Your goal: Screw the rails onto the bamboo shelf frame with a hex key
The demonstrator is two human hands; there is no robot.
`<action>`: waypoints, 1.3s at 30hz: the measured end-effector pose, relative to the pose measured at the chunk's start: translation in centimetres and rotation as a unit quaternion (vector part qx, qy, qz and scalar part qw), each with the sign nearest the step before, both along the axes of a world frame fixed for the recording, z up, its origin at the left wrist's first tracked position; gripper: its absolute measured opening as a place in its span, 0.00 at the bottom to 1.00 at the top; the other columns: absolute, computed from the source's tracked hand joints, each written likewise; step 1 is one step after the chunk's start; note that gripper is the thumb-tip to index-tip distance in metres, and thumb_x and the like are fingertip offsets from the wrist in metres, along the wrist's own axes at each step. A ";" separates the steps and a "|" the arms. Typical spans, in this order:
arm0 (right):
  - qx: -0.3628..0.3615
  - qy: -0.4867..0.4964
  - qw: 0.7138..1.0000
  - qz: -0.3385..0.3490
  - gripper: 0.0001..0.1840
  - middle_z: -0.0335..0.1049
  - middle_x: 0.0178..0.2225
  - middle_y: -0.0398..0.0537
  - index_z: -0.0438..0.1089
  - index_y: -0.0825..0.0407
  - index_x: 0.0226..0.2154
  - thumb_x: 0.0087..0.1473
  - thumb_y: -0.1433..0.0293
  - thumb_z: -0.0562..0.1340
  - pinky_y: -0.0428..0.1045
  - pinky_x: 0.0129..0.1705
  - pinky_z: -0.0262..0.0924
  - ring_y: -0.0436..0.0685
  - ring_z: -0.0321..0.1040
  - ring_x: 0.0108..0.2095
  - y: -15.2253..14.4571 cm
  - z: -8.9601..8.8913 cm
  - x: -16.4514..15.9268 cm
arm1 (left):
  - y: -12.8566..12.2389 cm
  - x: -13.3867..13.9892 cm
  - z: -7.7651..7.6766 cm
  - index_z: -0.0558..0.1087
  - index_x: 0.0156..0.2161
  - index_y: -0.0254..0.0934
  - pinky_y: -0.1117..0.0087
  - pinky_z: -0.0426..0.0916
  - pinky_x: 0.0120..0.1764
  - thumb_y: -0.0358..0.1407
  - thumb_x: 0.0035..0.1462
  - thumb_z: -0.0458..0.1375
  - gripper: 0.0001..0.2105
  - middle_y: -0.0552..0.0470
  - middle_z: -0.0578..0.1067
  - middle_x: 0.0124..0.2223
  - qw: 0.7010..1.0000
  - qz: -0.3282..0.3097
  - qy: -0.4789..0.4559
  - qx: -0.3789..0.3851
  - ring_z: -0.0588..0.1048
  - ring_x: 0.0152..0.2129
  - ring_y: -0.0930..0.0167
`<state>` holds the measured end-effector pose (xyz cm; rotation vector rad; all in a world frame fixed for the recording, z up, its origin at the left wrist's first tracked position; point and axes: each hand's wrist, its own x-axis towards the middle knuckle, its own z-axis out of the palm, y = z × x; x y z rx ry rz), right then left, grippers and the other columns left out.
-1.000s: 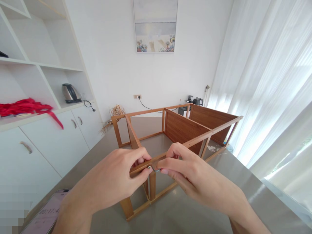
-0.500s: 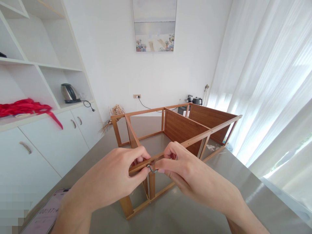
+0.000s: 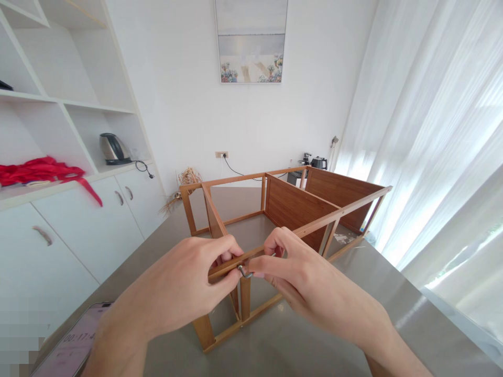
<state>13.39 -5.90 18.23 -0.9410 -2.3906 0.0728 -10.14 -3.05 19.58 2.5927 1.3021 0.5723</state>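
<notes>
A brown wooden shelf frame lies on its side on the table, with its near top rail running between my hands. My left hand pinches that rail, fingers over the far side and thumb at the near face beside a bolt head. In my right hand is a small bent metal hex key, gripped between thumb and fingers. The key's short end meets the rail close to my left thumb tip. My fingers partly hide the key's long arm.
A phone showing a timer lies at the table's left edge. Beyond the frame stand a black kettle and a bundle of dried stalks. White cabinets line the left; a sheer curtain hangs at right.
</notes>
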 end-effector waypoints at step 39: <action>-0.034 0.055 0.997 0.035 0.09 0.69 0.42 0.49 0.73 0.51 0.43 0.69 0.71 0.56 0.47 0.41 0.64 0.51 0.68 0.39 0.5 0.0 0.3 | 0.1 0.1 0.1 0.76 0.39 0.45 0.74 0.67 0.29 0.39 0.62 0.55 0.07 0.57 0.79 0.30 1.000 -0.011 -0.005 0.024 0.74 0.23 0.73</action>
